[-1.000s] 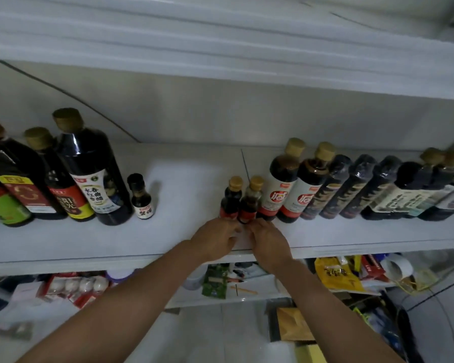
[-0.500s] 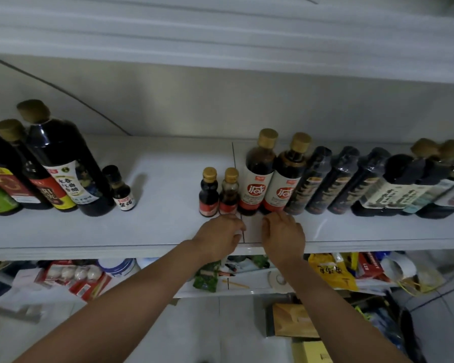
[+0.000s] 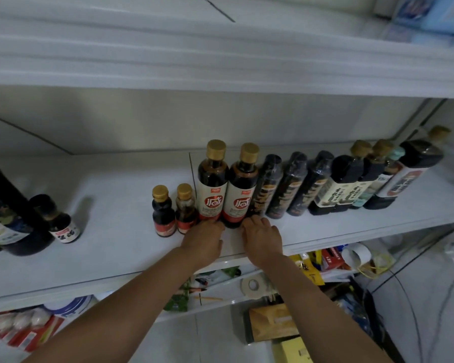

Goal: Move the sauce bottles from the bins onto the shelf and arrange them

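**Shelf** [image 3: 110,247]: white, middle tier. It carries every sauce bottle in view. No bins are in view, so what remains to bring over cannot be told.

**Large dark bottles** [image 3: 8,213]: far left, partly cut off by the frame edge. They are placed upright.

**Right-hand row** [image 3: 336,189]: tall dark bottles, shoulder to shoulder, running to the far right end. This row appears finished.

**Red-label pair** [image 3: 212,187]: gold caps, touching each other, at the left end of that row. This is judged the item now being squared up.

**Left grip** [image 3: 203,239]: rests on the shelf at the foot of the left red-label bottle. Its fingers are hidden behind the knuckles, so whether it holds anything cannot be told.

**Right grip** [image 3: 262,238]: fingers extended and relaxed, with the tips at the base of the right red-label bottle. It clasps nothing.

**Small gold-capped pair** [image 3: 163,213]: placed just left of the red-label pair.

**Small black-capped bottle** [image 3: 60,221]: stands beside the large bottles, well apart from the main row.

Status: judged late-stage. Placing looks largely done, and what remains is tidying and the open middle stretch.
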